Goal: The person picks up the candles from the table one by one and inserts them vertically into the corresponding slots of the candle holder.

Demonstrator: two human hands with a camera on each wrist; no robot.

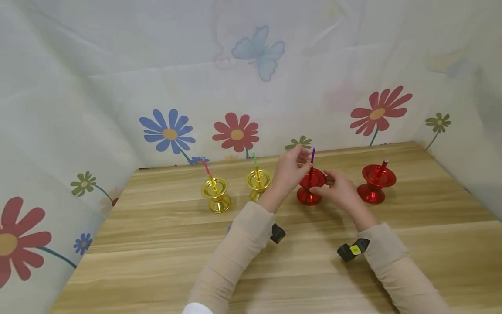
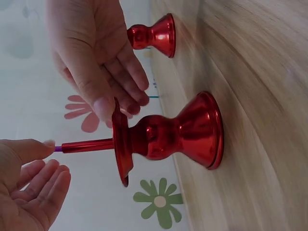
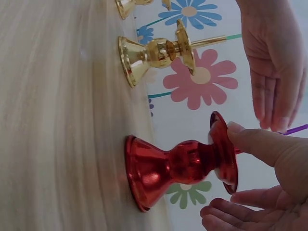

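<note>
In the head view my left hand (image 1: 290, 169) pinches a slim purple candle (image 1: 313, 156), which stands upright in the red tube of a red candle holder (image 1: 309, 196). The left wrist view shows my left thumb and fingertips at the candle's lower end, just above the tube (image 2: 89, 145). My right hand (image 1: 340, 190) holds that holder by its dish (image 3: 224, 149), thumb on the rim and the other fingers at the far side. The holder's flared base (image 2: 204, 130) rests on the wooden table.
Another red candle holder (image 1: 371, 194) stands to the right, with only its red tube rising from the dish. Two gold candle holders (image 1: 219, 203) (image 1: 257, 194) stand to the left, bearing a pink candle (image 1: 205, 166) and a green candle (image 1: 255, 158). Behind the table (image 1: 157, 235) hangs a flowered sheet (image 1: 313, 87).
</note>
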